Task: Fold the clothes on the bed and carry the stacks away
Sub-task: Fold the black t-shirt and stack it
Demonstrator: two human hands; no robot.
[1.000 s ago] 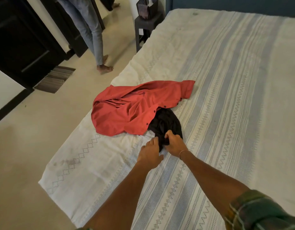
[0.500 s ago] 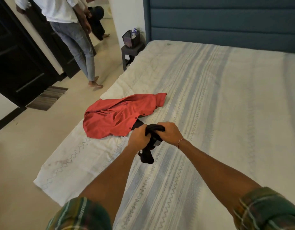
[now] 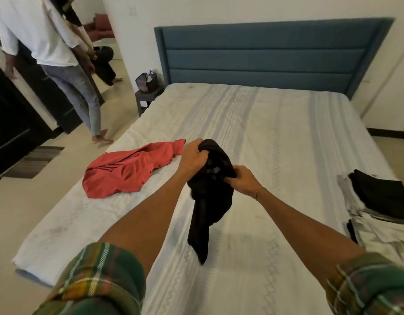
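A black garment (image 3: 208, 201) hangs in the air over the bed (image 3: 276, 137), bunched at the top and trailing down to a point. My left hand (image 3: 193, 159) grips its upper left part. My right hand (image 3: 243, 179) grips it a little lower on the right. A red shirt (image 3: 128, 171) lies crumpled on the bed's left side, left of my left hand. At the bed's right edge sits a stack of folded clothes (image 3: 383, 208), black on top with striped pieces below.
A blue padded headboard (image 3: 264, 55) stands at the far end. A small dark side table (image 3: 147, 96) with a box sits left of the bed. A person in a white top (image 3: 48, 37) stands on the floor at the left by dark cabinets (image 3: 12, 119). A striped mat (image 3: 30, 161) lies there.
Both hands have lifted the black garment off the bed from beside the red shirt and raised it higher; it now hangs freely. The view has tilted up, showing the headboard and the folded stack.
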